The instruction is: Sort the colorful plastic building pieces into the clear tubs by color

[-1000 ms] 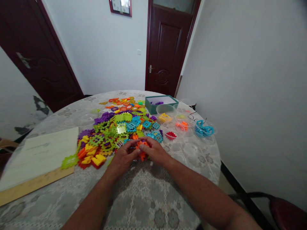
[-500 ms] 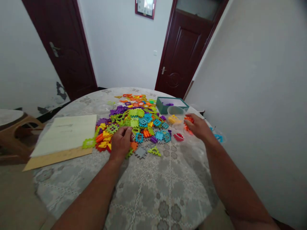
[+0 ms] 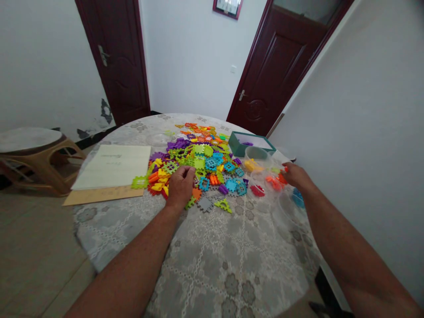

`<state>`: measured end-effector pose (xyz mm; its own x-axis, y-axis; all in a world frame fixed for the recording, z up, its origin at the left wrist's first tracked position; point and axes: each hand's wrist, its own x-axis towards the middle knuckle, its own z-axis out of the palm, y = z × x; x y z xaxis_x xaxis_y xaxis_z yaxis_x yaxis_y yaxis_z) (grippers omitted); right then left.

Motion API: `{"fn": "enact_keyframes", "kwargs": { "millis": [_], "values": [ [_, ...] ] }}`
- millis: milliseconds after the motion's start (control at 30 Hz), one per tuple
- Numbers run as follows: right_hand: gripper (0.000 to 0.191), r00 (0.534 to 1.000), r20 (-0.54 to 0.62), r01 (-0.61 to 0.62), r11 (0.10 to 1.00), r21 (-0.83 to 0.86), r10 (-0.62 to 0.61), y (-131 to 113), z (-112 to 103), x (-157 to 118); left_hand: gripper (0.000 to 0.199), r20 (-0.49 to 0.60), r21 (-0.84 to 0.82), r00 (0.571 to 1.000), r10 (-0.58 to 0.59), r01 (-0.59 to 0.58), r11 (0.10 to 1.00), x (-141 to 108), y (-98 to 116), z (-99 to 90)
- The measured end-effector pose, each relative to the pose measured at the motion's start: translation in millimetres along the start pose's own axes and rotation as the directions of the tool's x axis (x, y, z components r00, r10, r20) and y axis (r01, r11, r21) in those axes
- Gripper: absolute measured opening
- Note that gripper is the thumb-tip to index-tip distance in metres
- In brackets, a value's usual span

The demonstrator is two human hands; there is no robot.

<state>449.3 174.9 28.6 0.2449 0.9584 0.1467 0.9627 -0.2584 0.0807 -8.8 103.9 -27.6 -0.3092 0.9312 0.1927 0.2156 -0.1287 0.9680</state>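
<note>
My left hand [image 3: 181,186] rests at the near edge of a heap of colourful plastic building pieces [image 3: 199,162], its fingers curled together. Whatever they may hold is hidden. Out to the right, my right hand [image 3: 296,176] has its fingers closed on an orange building piece [image 3: 282,177], beside a clear tub with more orange pieces [image 3: 273,183]. Close by stand a clear tub [image 3: 256,153] with yellow pieces [image 3: 252,165] and another container with red pieces [image 3: 257,190]. Blue pieces [image 3: 298,198] lie in a clear container partly behind my right wrist.
A green box [image 3: 236,147] stands behind the tubs with purple pieces inside. On the left lie a pale sheet [image 3: 114,165] and a brown strip [image 3: 102,195]. The round table has a patterned cloth [image 3: 205,251]. A stool [image 3: 39,154] stands at the left, with a wall at the right.
My right hand has moved right and slightly away from the orange pieces' tub, which shows more now. My left hand stays by the heap. The view has turned left.
</note>
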Motion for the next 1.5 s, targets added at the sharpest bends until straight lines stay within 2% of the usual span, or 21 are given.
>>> {"fn": "enact_keyframes", "kwargs": {
  "millis": [200,300,433,567,667,767,833,933,1100,1167,1233,1333,1400,1500],
  "values": [
    [0.05,1.0,-0.01,0.011,1.0,0.009,-0.011,-4.3,-1.2,-5.6,0.026,0.003,-0.002,1.0,0.014,-0.014,1.0,-1.1,1.4,1.2],
    [0.046,0.996,-0.075,0.057,0.998,0.037,-0.054,-18.8,-11.4,-18.6,0.026,0.0,-0.003,1.0,0.018,-0.018,1.0,-1.4,1.3,1.3],
    [0.037,0.955,-0.184,0.263,0.951,0.164,-0.232,-64.9,-25.1,-58.5,0.026,0.001,0.013,1.0,0.025,-0.025,1.0,-1.8,2.1,0.7],
    [0.032,0.879,-0.125,0.473,0.805,0.359,-0.461,-129.3,-18.6,-114.1,0.027,0.001,0.044,0.999,0.035,-0.035,0.998,-1.7,1.4,0.5],
    [0.031,0.825,-0.081,0.54,0.738,0.405,-0.56,-168.3,-4.3,-148.5,0.027,0.01,0.04,0.999,0.043,-0.043,0.998,-1.6,-0.2,1.0],
    [0.03,0.81,-0.075,0.555,0.719,0.419,-0.582,-185.3,3.8,-164.3,0.027,0.02,0.037,0.999,0.051,-0.052,0.998,-1.9,-1.5,1.8],
    [0.03,0.811,-0.079,0.554,0.718,0.422,-0.579,-182.4,3.0,-162.2,0.027,0.021,0.045,0.998,0.057,-0.058,0.997,-2.0,-1.9,2.2],
    [0.028,0.822,-0.091,0.532,0.7,0.476,-0.562,-161.1,-4.1,-143.5,0.027,0.017,0.07,0.998,0.059,-0.06,0.996,-2.1,-2.0,2.8],
    [0.03,0.901,-0.057,0.331,0.597,0.731,-0.429,-113.4,-18.5,-94.6,0.027,0.034,0.082,0.998,0.055,-0.058,0.995,-1.9,-3.0,4.6],
    [0.034,0.922,-0.044,0.269,0.555,0.787,-0.385,-98.4,-25.3,-77.5,0.027,0.038,0.093,0.997,0.064,-0.067,0.993,-1.6,-3.9,5.2],
    [0.035,0.94,-0.053,0.247,0.566,0.786,-0.337,-86.8,-33.7,-67.4,0.028,0.039,0.111,0.996,0.077,-0.081,0.99,-1.2,-4.9,5.4],
    [0.032,0.946,-0.112,0.3,0.694,0.654,-0.303,-76.6,-46.0,-72.4,0.027,0.035,0.125,0.996,0.082,-0.086,0.988,-0.7,-6.1,5.1],
    [0.029,0.922,-0.144,0.379,0.759,0.53,-0.36,-74.6,-49.1,-87.9,0.027,0.037,0.128,0.996,0.079,-0.083,0.988,-0.8,-6.5,5.1],
    [0.031,0.874,-0.115,0.477,0.787,0.393,-0.472,-76.0,-39.9,-116.5,0.027,0.043,0.136,0.996,0.08,-0.085,0.987,-1.5,-6.2,5.5]
  ]
}}
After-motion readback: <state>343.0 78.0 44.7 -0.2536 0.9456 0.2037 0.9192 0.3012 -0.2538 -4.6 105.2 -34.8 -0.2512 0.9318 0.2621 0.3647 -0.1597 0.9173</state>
